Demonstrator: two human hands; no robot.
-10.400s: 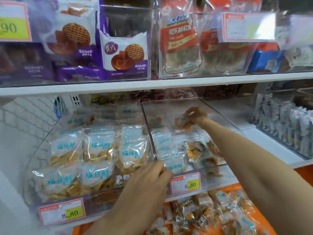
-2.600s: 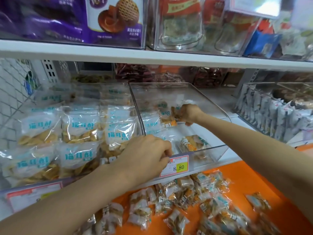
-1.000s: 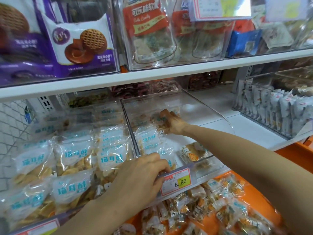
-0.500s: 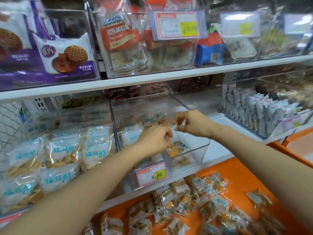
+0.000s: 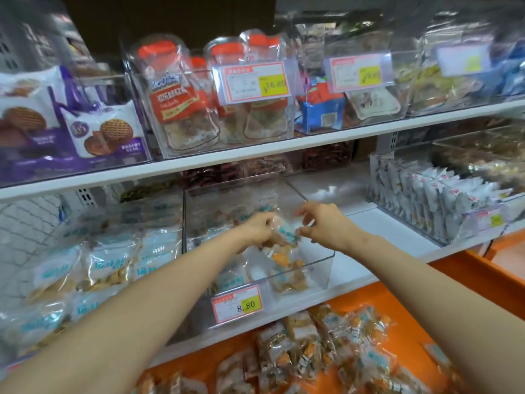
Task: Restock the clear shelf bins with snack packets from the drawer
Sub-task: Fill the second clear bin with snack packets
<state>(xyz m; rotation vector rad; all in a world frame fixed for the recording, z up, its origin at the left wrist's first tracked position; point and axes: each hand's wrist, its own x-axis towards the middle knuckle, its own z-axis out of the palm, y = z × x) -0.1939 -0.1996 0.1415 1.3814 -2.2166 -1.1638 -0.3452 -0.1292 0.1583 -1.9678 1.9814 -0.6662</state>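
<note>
Clear bin (image 5: 318,268) is part full; both hands, left (image 5: 257,230) and right (image 5: 324,223), pinch one packet (image 5: 284,233) over it; many packets remain in the near drawer (image 5: 468,282).

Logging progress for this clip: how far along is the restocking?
Done: the left bin looks full. In hand: both the left hand and the right hand hold one packet over the middle bin, which is only partly filled. Left: many packets remain in the orange drawer.
</note>
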